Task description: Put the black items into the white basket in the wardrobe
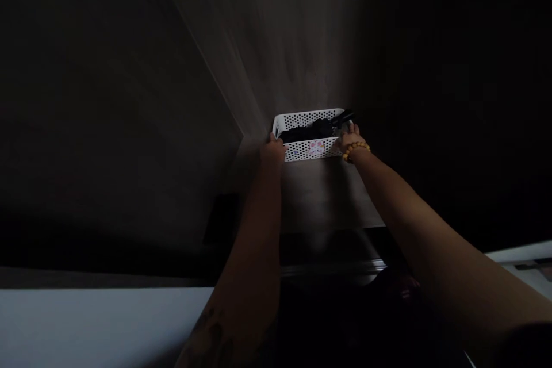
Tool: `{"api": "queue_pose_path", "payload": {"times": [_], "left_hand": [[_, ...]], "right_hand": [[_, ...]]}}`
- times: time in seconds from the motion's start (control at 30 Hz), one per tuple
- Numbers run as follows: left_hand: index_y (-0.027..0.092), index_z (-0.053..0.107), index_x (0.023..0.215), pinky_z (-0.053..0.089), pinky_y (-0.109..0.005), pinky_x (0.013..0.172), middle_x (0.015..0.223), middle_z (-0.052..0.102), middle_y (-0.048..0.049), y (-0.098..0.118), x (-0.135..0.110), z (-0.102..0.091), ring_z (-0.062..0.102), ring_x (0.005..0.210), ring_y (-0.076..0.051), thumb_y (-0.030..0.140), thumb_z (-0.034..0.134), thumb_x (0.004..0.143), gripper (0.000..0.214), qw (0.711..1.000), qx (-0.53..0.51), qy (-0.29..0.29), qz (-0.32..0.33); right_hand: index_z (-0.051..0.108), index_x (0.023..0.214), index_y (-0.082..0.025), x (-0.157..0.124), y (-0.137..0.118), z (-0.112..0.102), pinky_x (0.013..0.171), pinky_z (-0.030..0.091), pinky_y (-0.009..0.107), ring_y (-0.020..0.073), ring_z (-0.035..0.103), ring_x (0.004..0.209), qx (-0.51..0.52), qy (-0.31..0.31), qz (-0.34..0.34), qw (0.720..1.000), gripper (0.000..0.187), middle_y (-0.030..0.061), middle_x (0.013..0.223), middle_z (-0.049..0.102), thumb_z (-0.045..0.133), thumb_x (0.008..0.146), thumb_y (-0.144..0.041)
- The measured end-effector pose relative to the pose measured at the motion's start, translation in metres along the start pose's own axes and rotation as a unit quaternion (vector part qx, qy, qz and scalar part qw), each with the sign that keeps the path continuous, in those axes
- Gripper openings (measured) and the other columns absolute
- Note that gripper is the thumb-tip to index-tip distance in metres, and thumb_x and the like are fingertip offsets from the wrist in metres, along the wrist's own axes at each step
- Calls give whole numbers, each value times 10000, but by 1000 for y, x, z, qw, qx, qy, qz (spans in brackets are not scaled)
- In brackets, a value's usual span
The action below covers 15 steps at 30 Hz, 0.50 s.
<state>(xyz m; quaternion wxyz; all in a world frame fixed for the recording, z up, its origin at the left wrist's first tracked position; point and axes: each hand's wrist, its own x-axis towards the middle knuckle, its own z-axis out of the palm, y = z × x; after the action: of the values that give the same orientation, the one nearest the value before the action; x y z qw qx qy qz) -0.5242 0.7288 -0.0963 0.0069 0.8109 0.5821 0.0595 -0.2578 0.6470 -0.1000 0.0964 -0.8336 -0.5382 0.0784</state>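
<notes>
A white perforated plastic basket (302, 117) sits on a dark wooden shelf (328, 195), with a small colourful sticker (316, 148) on its front wall. Black objects (308, 131) lie inside it, and a black handle-like part (342, 118) juts past the far right corner. My left hand (273, 152) grips the basket's front left corner, fingers over the rim. My right hand (350, 141) holds the front right corner, and a yellow bead bracelet (356, 149) circles that wrist.
Dark walls rise behind and on both sides of the shelf, meeting in a corner at the back. Below the shelf's front edge is a dark gap with a metal rail (332, 267). A white surface (95, 322) lies low at the left.
</notes>
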Motion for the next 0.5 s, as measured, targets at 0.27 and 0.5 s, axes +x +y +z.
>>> {"api": "queue_pose_path", "payload": {"times": [0.27, 0.5], "left_hand": [[194, 702, 1371, 531, -497, 1079, 1673, 460, -207, 3, -56, -14, 701, 1238, -349, 374, 541, 1067, 388, 1000, 14, -3, 0], [184, 699, 1375, 550, -452, 1049, 1711, 411, -201, 16, -152, -38, 709, 1230, -345, 393, 509, 1067, 418, 999, 36, -24, -8]], "right_hand": [[593, 1501, -118, -69, 2, -15, 1288, 331, 592, 402, 73, 1672, -2, -7, -8, 1000, 620, 213, 1795, 169, 600, 1006, -491], [563, 1525, -125, -167, 13, -24, 1282, 351, 551, 358, 90, 1679, 3, -12, 0, 1000, 574, 210, 1797, 170, 533, 1044, -437]]}}
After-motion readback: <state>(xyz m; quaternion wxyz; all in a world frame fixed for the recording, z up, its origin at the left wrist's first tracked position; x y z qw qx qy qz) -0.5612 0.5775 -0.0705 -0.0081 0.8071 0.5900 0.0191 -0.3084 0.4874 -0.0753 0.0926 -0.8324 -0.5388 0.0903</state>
